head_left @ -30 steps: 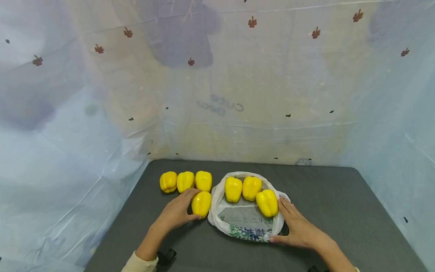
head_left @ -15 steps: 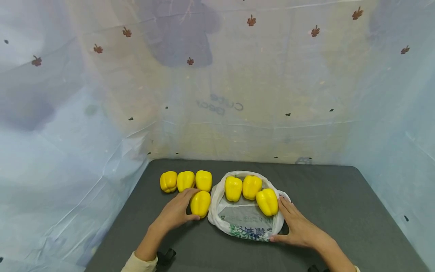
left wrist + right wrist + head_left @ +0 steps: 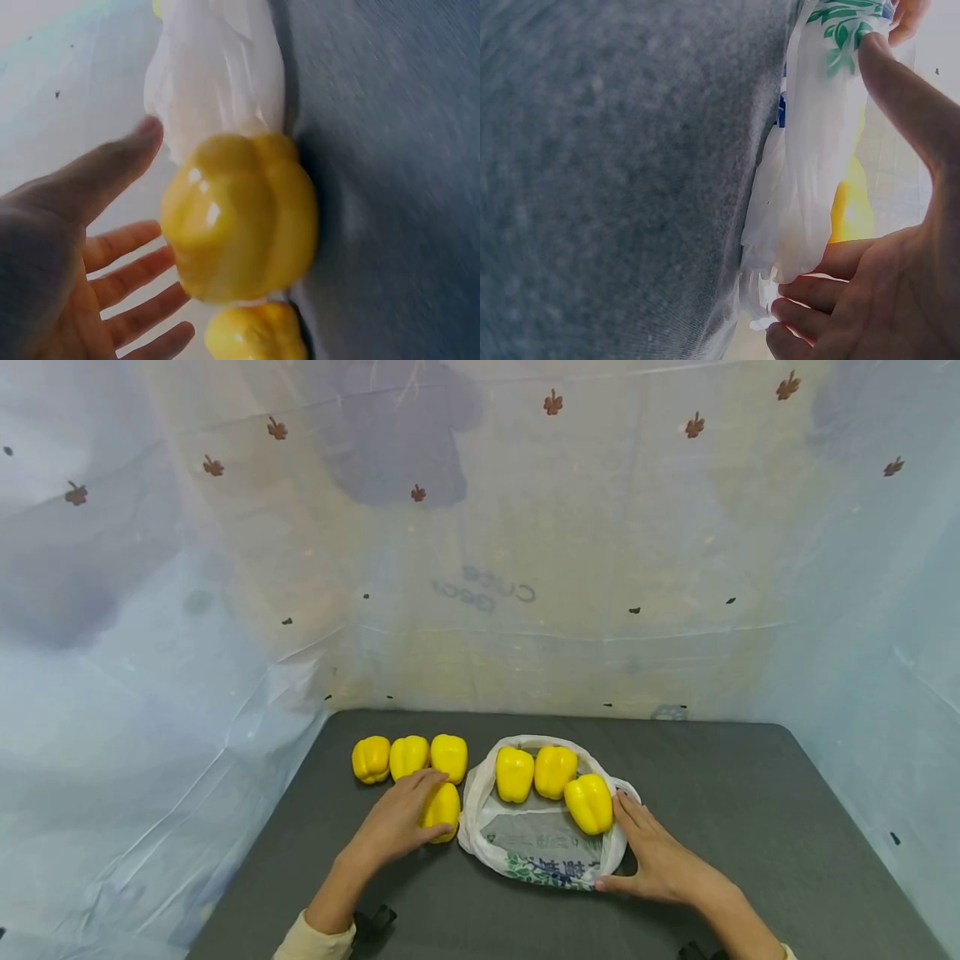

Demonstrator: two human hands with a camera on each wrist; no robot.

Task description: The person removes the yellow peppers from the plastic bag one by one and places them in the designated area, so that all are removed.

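- Since one second ago, your left hand point(image 3: 397, 822) has closed more over the near yellow bell pepper point(image 3: 442, 808), and now its fingers cover the top of the pepper while the thumb lies under it.
- Your left hand is curled around this pepper, but in the left wrist view the fingers point(image 3: 131, 277) look quite straight beside the pepper point(image 3: 240, 216), so the hold is loose.
- This pepper lies on the dark bench point(image 3: 750, 810), just beside the left edge of the white plastic bag point(image 3: 543, 852) and touching it.
- Your right hand point(image 3: 652, 860) has stayed at the right edge of the bag, with fingers straight and spread flat; the thumb rests at the printed near edge of the bag.
- From the right wrist view, the fingertips point(image 3: 802, 292) touch the crumpled plastic point(image 3: 810, 172), and something yellow shows through it.
- Three yellow bell peppers lie on the open bag: two side by side at the back point(image 3: 514, 774) point(image 3: 556, 772), and one point(image 3: 589, 803) near your right fingers.
- Three more peppers stand in a row point(image 3: 409, 757) on the bench behind your left hand, touching each other.
- Pale plastic sheet with small leaf prints point(image 3: 480, 568) hangs around the bench.
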